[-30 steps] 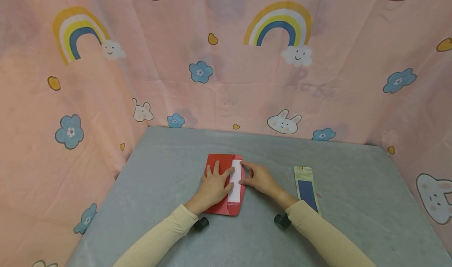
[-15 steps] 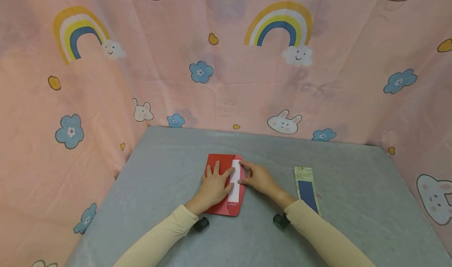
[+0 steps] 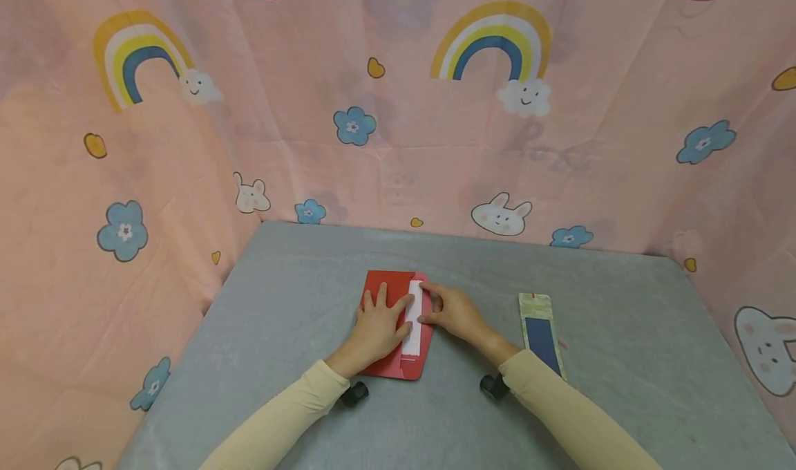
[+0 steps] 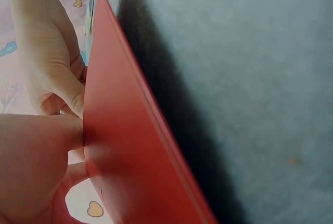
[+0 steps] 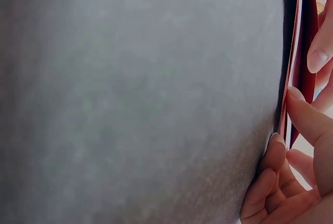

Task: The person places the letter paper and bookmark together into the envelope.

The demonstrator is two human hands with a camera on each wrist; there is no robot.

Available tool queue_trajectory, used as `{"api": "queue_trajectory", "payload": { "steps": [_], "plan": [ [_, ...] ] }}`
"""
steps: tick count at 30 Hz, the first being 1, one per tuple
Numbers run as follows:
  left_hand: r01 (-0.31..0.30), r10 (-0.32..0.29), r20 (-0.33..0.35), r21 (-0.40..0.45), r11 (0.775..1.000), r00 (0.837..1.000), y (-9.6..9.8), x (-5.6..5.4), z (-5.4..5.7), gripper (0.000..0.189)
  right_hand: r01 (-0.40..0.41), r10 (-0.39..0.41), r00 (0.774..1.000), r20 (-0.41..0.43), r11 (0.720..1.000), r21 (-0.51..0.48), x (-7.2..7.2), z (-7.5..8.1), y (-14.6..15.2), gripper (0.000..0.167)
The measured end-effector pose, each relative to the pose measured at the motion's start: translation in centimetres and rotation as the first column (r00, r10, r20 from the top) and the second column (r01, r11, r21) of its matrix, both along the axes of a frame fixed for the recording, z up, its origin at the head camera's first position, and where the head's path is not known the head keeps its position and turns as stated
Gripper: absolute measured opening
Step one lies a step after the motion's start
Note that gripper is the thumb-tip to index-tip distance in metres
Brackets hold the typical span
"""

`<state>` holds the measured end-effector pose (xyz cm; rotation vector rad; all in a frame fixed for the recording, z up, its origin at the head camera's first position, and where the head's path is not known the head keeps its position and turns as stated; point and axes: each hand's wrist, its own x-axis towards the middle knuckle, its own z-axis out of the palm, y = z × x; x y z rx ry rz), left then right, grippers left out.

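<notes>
A red envelope point(image 3: 390, 281) lies on the grey table, its open side and pink flap facing right. White paper point(image 3: 413, 335) shows as a narrow upright strip in that opening. My left hand point(image 3: 375, 328) rests on the envelope with fingers spread, thumb and index finger reaching the opening's edge. From the right, my right hand point(image 3: 460, 316) holds the paper's outer edge with thumb and index finger. In the right wrist view, the right thumb point(image 5: 307, 114) lies against the paper edge, with the other fingers curled below. The left wrist view shows the envelope's red face point(image 4: 125, 130) and edge, shadow beside it.
A green-bordered strip with a dark blue panel point(image 3: 541, 342) lies on the table point(image 3: 647, 359) to the right, partly behind the right sleeve point(image 3: 562, 401). A pink patterned curtain point(image 3: 404, 173) hangs along the table's back and sides.
The white paper has slid slightly left into the envelope, so its visible strip is narrower. My right hand has shifted a little left with it. The left hand stays in place.
</notes>
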<state>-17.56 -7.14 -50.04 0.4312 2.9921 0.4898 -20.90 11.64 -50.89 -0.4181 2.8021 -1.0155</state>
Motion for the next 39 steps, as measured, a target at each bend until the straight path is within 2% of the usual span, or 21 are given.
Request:
{"api": "queue_trajectory", "payload": {
  "steps": [8, 15, 26, 32, 39],
  "plan": [
    [-0.001, 0.001, -0.003, -0.009, 1.0, 1.0, 0.03, -0.01, -0.11, 0.056, 0.002, -0.002, 1.0, -0.016, 1.0, 0.013, -0.04, -0.21, -0.13, 0.07],
    [-0.004, 0.004, -0.004, -0.018, 1.0, 1.0, 0.1, -0.16, -0.38, 0.056, -0.01, 0.011, 0.998, -0.062, 1.0, 0.024, -0.04, -0.31, -0.19, 0.068],
    [-0.005, 0.005, -0.003, -0.016, 1.0, 1.0, 0.05, -0.12, -0.45, 0.057, -0.019, 0.017, 0.999, -0.034, 0.998, -0.067, -0.33, -0.32, 0.19, 0.064],
    [-0.005, 0.006, 0.009, -0.009, 1.0, 1.0, 0.0, -0.1, -0.35, 0.057, -0.042, 0.038, 0.998, -0.045, 0.997, -0.072, -0.61, -0.21, 0.28, 0.063],
    [0.0, 0.0, -0.008, -0.015, 1.0, 1.0, -0.02, -0.12, -0.34, 0.056, -0.052, 0.049, 0.998, -0.042, 0.997, -0.063, -0.82, -0.12, 0.21, 0.063]
  ]
}}
